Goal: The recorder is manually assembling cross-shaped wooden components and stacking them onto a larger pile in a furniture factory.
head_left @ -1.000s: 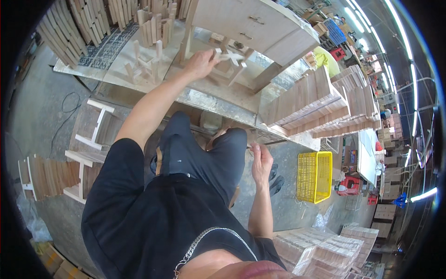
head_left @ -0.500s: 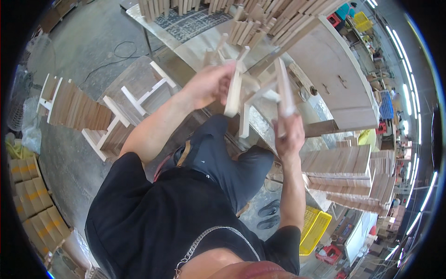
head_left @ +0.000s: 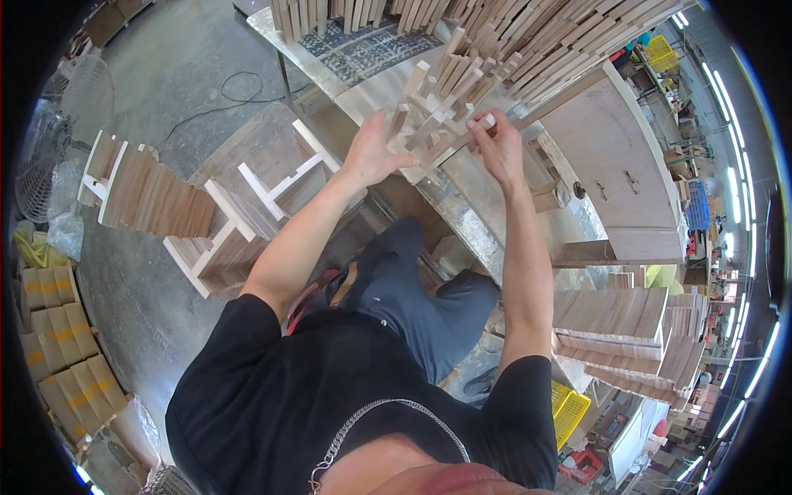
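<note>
My left hand [head_left: 371,154] is open, thumb and fingers spread, beside a pale wooden frame [head_left: 436,142] on the workbench [head_left: 466,194]. It grips nothing. My right hand [head_left: 500,153] is closed at the frame's right side, thumb and fingers pinching the end of a light wooden bar [head_left: 487,122]. Short upright wooden posts [head_left: 417,78] stand around and behind the frame. They overlap so much that I cannot tell which belong to it.
Wooden strips [head_left: 561,49] are piled at the far side of the bench. A large pale panel [head_left: 610,148] stands on the right, above stacked boards [head_left: 610,318]. Joined frames [head_left: 219,239] stack up on the left floor, near a wire fan [head_left: 62,165]. A yellow crate [head_left: 569,412] sits lower right.
The wooden frame has gone from being held up between both hands to resting on the bench. My left hand has let go; my right hand has moved away from me.
</note>
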A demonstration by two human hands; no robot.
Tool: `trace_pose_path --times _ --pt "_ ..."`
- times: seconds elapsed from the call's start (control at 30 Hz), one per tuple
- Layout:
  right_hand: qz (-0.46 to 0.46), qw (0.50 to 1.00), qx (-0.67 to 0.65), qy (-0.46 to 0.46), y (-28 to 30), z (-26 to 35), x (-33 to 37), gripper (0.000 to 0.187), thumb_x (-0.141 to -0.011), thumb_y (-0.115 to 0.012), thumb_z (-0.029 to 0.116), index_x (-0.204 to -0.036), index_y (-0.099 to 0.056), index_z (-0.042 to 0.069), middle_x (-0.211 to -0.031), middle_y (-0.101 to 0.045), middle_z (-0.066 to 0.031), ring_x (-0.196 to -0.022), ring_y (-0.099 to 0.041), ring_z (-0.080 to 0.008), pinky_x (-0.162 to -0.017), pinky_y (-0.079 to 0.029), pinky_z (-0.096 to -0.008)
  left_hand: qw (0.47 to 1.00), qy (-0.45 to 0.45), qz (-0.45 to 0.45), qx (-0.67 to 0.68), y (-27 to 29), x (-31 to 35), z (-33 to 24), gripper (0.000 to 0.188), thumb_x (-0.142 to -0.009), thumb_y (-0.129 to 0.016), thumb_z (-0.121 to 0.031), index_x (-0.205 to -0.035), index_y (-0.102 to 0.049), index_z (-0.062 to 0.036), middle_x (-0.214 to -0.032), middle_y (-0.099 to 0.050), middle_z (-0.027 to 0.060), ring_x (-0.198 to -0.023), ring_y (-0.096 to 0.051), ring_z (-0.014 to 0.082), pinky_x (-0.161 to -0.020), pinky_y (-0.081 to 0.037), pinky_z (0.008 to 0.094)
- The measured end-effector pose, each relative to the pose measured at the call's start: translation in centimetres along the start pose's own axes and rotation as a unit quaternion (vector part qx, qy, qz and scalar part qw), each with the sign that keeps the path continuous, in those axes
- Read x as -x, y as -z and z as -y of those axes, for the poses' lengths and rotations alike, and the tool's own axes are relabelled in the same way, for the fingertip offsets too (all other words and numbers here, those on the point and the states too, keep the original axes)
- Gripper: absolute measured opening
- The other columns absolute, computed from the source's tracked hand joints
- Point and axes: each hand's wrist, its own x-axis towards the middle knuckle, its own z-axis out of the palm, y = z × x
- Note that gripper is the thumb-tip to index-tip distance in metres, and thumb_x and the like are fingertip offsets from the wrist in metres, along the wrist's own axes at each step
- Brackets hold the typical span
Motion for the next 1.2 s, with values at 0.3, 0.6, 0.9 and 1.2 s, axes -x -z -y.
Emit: trace_pose_path --times 0.3,0.6,0.9,1.2 --pt "-0.08 0.988 0.111 0.072 -6.7 -4.5 3.4 0.056 -0.087 -0.077 0.045 -0.101 -0.057 -0.006 -0.087 -0.065 -0.0233 -0.084 -0.067 -0.0393 -0.074 -0.052 -0.0462 0.999 0.013 0.028 0.026 -2.5 -3.5 3.8 0.058 -0.076 -0.087 -0.026 -0.12 -0.063 0.0036 -0.107 -0.072 0.0225 -0.102 -0.071 0.0353 -0.089 -0.055 0.0422" --pt "-0.095 0.993 0.068 -0.033 -9.8 -4.2 1.7 0.049 -0.083 -0.08 0.026 -0.108 -0.053 -0.007 -0.095 -0.066 -0.03 -0.093 -0.065 -0.0485 -0.081 -0.052 -0.0526 0.994 -0.035 -0.092 0.046 -4.4 -3.7 4.3 0.039 -0.082 -0.082 -0.028 -0.103 -0.068 0.0019 -0.095 -0.072 0.0229 -0.088 -0.071 0.0401 -0.078 -0.055 0.0454" --pt "-0.112 0.984 0.139 0.017 -4.2 -3.3 11.1 0.053 -0.084 -0.077 0.021 -0.125 -0.06 -0.008 -0.118 -0.065 -0.0292 -0.114 -0.06 -0.045 -0.099 -0.05 -0.0493 0.976 -0.093 -0.033 -0.193 -5.6 -2.8 3.4 0.067 -0.083 -0.083 -0.033 -0.134 -0.058 0.0038 -0.13 -0.065 0.0259 -0.123 -0.063 0.0381 -0.104 -0.049 0.0457" --pt "-0.24 0.883 0.4 0.05 25.6 5.8 31.7 0.023 -0.076 -0.074 0.001 -0.098 -0.074 0.007 -0.096 -0.071 -0.0103 -0.094 -0.066 -0.0295 -0.082 -0.054 -0.0411 0.901 -0.167 -0.1 -0.388 13.8 7.7 2.3 0.044 -0.086 -0.078 -0.029 -0.119 -0.069 -0.0008 -0.117 -0.07 0.0191 -0.106 -0.065 0.0414 -0.095 -0.051 0.0481"
